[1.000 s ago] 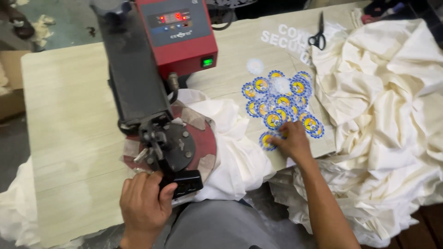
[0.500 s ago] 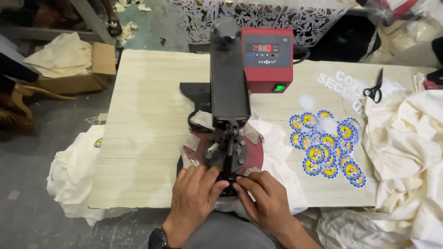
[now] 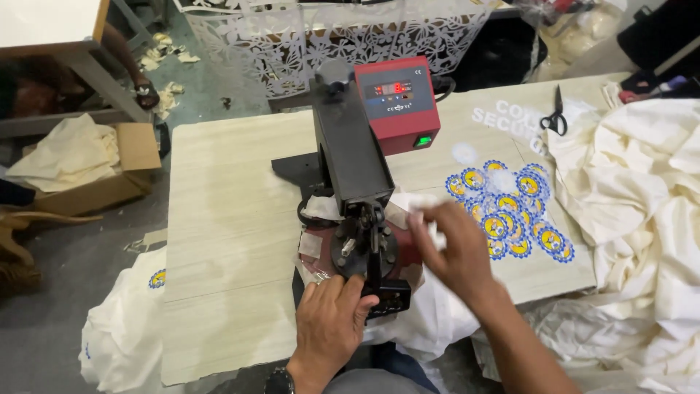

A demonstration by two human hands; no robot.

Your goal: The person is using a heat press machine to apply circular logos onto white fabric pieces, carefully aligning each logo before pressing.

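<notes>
The left hand (image 3: 332,321) wraps its grip tight around the black handle (image 3: 379,288) of the small press (image 3: 361,182) on the counter (image 3: 226,219). The right hand (image 3: 456,248) hangs just above the white cloth (image 3: 430,321) beside the press, fingers half curled, holding nothing that shows (it looks blurry). Round blue-and-yellow patches (image 3: 510,211) lie in a heap near it, so many look unpressed. Stamped white pieces (image 3: 120,328) hang off the counter's left edge.
</notes>
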